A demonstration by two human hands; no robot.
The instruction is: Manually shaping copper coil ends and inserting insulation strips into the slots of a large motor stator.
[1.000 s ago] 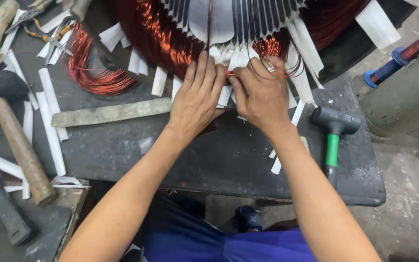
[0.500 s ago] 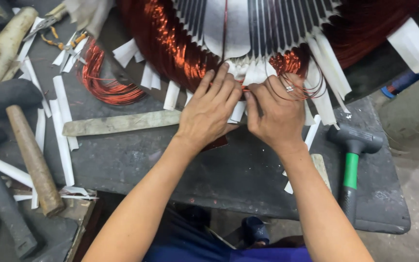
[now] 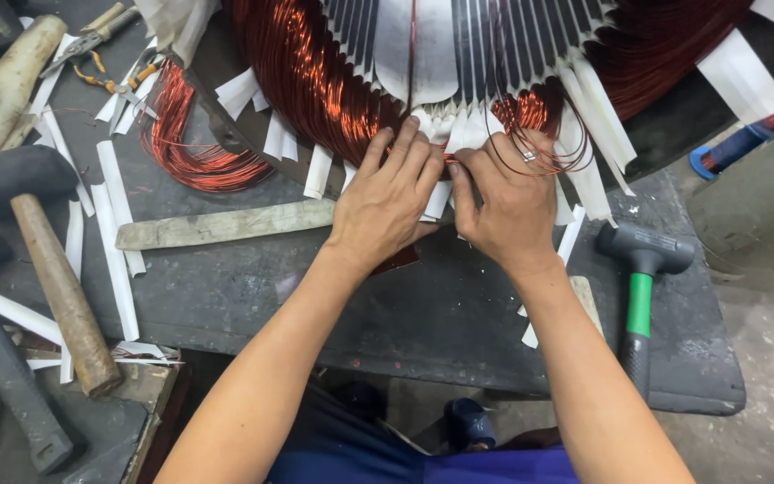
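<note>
A: Head view, what are the hands on?

B: The left hand (image 3: 390, 199) lies flat, fingers together and pointing up-right, pressed on the copper winding (image 3: 315, 81) at the lower edge of the motor stator (image 3: 459, 54). The right hand (image 3: 508, 202) sits just beside it, thumb and forefinger pinching thin copper wire (image 3: 544, 148) that loops off the coil.

A: Where is the stator, and how does it lie?

B: At the far edge of the dark worktop (image 3: 405, 314), its slots running away from the person, white insulation strips (image 3: 459, 130) fanning out toward the hands.

A: Anything around?

B: A green-handled rubber mallet (image 3: 642, 287) to the right, handle toward the person; a flat wooden stick (image 3: 226, 224) lying left-to-right beside the left hand; a wooden-handled hammer (image 3: 55, 269) at far left; a loose copper coil (image 3: 185, 134) behind the stick
</note>
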